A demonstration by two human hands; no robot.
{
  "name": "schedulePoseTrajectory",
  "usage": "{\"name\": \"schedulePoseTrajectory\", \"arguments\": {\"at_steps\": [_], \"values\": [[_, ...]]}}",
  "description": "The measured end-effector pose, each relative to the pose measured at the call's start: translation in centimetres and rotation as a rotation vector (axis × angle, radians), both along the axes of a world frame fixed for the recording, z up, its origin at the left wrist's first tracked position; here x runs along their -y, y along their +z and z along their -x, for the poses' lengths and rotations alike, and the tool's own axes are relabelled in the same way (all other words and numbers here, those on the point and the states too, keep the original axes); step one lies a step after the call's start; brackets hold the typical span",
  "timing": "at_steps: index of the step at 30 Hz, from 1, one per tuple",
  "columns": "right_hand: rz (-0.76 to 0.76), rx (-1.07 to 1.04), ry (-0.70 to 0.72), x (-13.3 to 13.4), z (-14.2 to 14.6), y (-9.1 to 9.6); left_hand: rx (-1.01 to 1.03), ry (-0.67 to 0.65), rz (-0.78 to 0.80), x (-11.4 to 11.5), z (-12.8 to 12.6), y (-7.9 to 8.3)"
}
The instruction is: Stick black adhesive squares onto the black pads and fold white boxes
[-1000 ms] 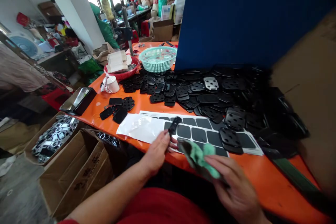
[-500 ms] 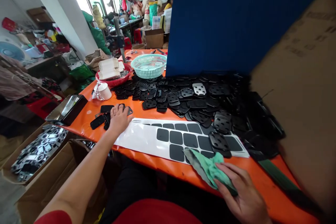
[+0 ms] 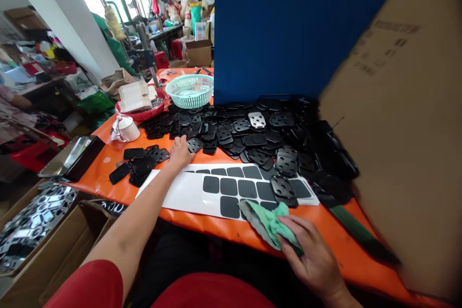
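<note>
My left hand [image 3: 181, 152] reaches to the near edge of a heap of black perforated plates [image 3: 249, 139]. Its thumb and fingers are apart beside one black plate [image 3: 194, 144], which still lies at the heap's edge. My right hand [image 3: 312, 255] is closed on a crumpled green cloth [image 3: 270, 221], held over the table's front edge. Something dark shows under the cloth by the fingers, too hidden to name. Between the hands lies a white sheet [image 3: 184, 190] with rounded black squares. A perforated plate [image 3: 282, 186] rests on the sheet's right part.
A smaller group of black pieces [image 3: 144, 166] lies left of the sheet on the orange table [image 3: 104, 173]. Behind are a white lidded cup [image 3: 126, 129], a red basin [image 3: 139, 114] and a turquoise basket [image 3: 189, 91]. A blue panel [image 3: 281, 33] and a cardboard sheet [image 3: 390, 130] rise behind and right.
My left hand has moved off the small left group, rightward and farther away, to the heap's edge. My right hand keeps its hold on the cloth. The view has turned slightly right.
</note>
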State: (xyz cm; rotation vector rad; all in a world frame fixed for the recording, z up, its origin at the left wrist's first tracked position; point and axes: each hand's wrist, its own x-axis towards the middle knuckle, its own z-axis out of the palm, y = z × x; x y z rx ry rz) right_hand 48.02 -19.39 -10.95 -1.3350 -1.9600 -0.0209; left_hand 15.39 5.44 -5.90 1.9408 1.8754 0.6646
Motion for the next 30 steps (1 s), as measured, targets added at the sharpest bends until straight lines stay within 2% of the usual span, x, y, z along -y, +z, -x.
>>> {"name": "schedulePoseTrajectory", "arguments": {"at_steps": [3,7,10,12,14,17,20,25,30], "values": [[0.0,-0.007,-0.007,-0.1,0.0,-0.3,0.202,0.006,0.027,2.1,-0.3,0.8],[-0.008,-0.045,-0.005,-0.2,-0.2,-0.3,0.502,-0.067,0.177,6.9,-1.9,1.4],[0.003,-0.109,0.001,0.1,0.4,1.3,0.783,-0.131,0.386,11.5,-3.6,1.6],[0.022,-0.104,-0.007,0.4,1.7,3.0,1.018,-0.145,0.558,14.5,-4.7,1.8],[0.058,-0.041,-0.02,0.7,3.5,4.6,1.131,-0.155,0.649,17.3,-5.7,1.9],[0.13,0.066,-0.048,0.5,6.2,5.9,1.008,-0.231,0.586,20.5,-6.8,2.0],[0.146,0.093,-0.026,0.1,7.5,5.7,0.768,-0.308,0.442,22.5,-7.3,2.1],[0.121,0.123,0.053,-0.2,8.1,5.4,0.522,-0.41,0.326,23.7,-7.1,2.2],[0.1,0.173,0.088,-0.2,8.2,6.6,0.435,-0.481,0.273,23.7,-6.9,3.0]]}}
